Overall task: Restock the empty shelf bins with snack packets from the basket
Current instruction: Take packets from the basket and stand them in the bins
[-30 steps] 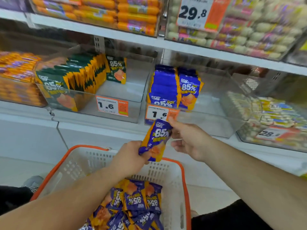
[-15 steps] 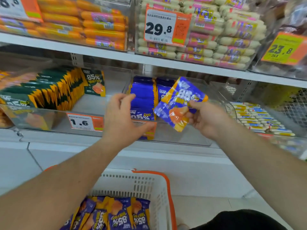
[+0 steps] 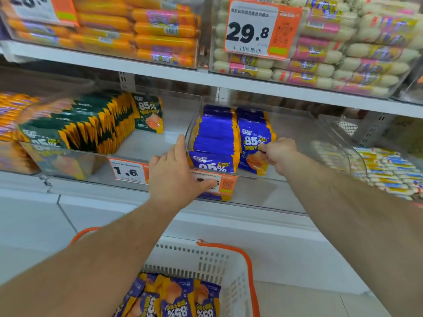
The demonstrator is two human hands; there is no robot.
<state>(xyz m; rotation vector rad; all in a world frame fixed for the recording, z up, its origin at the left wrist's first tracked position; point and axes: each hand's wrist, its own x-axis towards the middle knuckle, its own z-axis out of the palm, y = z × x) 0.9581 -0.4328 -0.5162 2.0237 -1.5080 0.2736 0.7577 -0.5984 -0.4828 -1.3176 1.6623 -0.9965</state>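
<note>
A clear shelf bin (image 3: 309, 131) on the middle shelf holds two rows of blue-and-orange snack packets (image 3: 212, 138) at its left side. My right hand (image 3: 278, 154) reaches into the bin and pinches a blue packet (image 3: 253, 145) standing at the front of the right row. My left hand (image 3: 177, 175) grips the bin's front left corner, thumb across the price tag. Below, the white basket (image 3: 219, 264) with an orange rim holds several more blue packets (image 3: 174, 298).
To the left, another clear bin (image 3: 160, 145) holds green packets (image 3: 91, 126) with a 1.6 price tag (image 3: 128, 171). The top shelf carries orange sausages (image 3: 142, 30) and pale sausages (image 3: 343, 53). A bin of small sticks (image 3: 389, 170) sits at the right.
My right hand has carried the blue packet down into the bin and stood it at the front of the right row. My left hand stays on the bin's front corner.
</note>
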